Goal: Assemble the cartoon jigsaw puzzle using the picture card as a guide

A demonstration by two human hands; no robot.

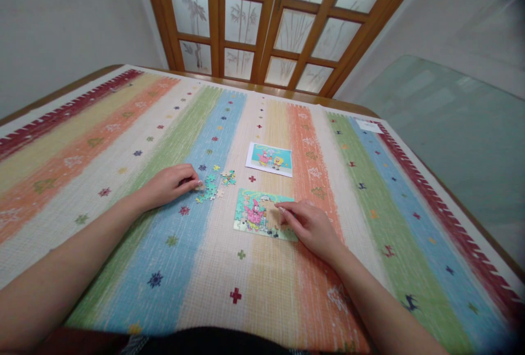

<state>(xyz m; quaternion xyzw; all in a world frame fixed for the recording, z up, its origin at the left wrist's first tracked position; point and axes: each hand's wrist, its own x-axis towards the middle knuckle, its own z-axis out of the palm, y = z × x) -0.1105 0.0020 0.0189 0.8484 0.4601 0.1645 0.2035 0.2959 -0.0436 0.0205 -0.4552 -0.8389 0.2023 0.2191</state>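
A partly filled jigsaw puzzle lies in front of me, with a pink cartoon figure on its left side and bare tan board in the middle and right. Over its right part is my right hand, thumb and forefinger pinched together; whatever is between them is too small to tell. My left hand is closed, fingers curled and thumb tip at the edge of a pile of loose puzzle pieces. I cannot make out what it pinches. A smaller cluster of puzzle pieces sits beside that pile.
Beyond the puzzle lies a reference picture card with the cartoon scene. A striped tablecloth covers the table. Toward the far right corner is a white paper slip. Wooden glass-paned doors stand behind the table.
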